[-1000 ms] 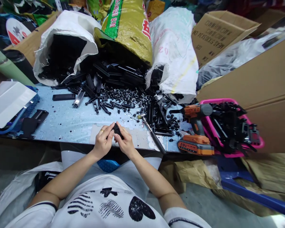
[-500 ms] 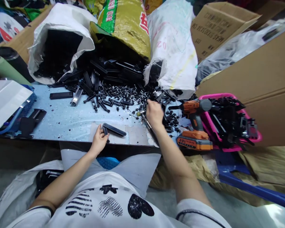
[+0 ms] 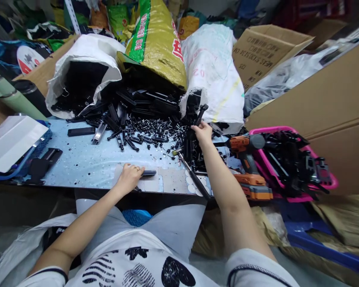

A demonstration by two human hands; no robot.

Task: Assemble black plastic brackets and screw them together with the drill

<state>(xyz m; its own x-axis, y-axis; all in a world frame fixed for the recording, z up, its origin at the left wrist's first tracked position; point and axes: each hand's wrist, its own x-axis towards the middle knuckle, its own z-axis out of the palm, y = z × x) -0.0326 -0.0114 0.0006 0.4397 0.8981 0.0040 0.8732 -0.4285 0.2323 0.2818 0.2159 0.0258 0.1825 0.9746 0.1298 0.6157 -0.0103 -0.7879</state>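
Note:
My left hand (image 3: 129,178) rests closed over a long black plastic strip (image 3: 148,173) lying near the front edge of the pale blue table (image 3: 80,161). Farther out, my right hand (image 3: 202,132) is closed on a black plastic part (image 3: 201,113) that sticks up above the fingers, at the mouth of the white sack (image 3: 215,75). A heap of black parts and small pins (image 3: 149,127) lies between the two hands.
A hammer (image 3: 191,172) lies on the table below my right arm. An orange cordless drill (image 3: 247,159) stands beside a pink basket (image 3: 293,159) full of black parts. A yellow sack (image 3: 158,44), another white sack (image 3: 83,67) and cardboard boxes (image 3: 317,107) crowd the back.
My hands have parted from the small piece held at the table's front edge. The right hand reached to the pile and picked up a black part; the left hand settled on the black strip.

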